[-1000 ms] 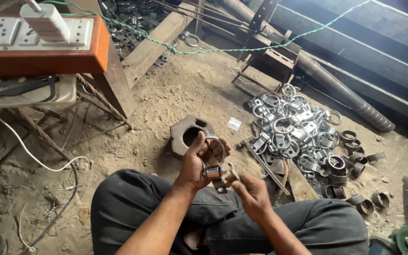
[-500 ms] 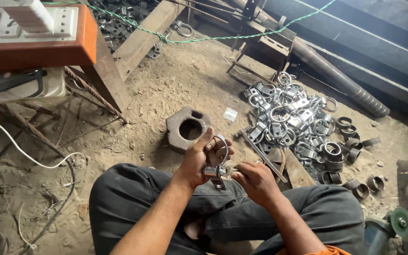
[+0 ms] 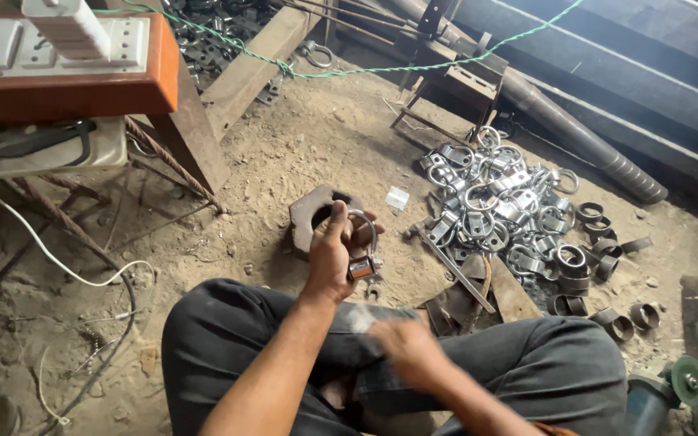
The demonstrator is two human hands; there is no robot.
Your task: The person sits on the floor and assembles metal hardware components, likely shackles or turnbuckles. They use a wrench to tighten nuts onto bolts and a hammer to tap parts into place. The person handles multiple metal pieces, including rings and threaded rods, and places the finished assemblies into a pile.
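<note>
A clamp pile (image 3: 510,210) lies at two o'clock; left hand (image 3: 331,257) fingers grip a metal clamp (image 3: 363,242), while the right hand (image 3: 405,349), blurred so its fingers cannot be read, has dropped back from it.

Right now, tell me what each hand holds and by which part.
The left hand grips a metal ring clamp around its curved band, fingers wrapped over it. The right hand is blurred; nothing can be made out in it.

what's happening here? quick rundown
A person sits on a dirt floor, knees drawn up. The left hand holds up a metal clamp ring, fingers wrapped around it. The right hand is lower, over the lap, motion-blurred, and appears to hold nothing. Just beyond the ring lies a thick metal block with a round hole. To the right sits a pile of similar clamp rings and short metal sleeves.
</note>
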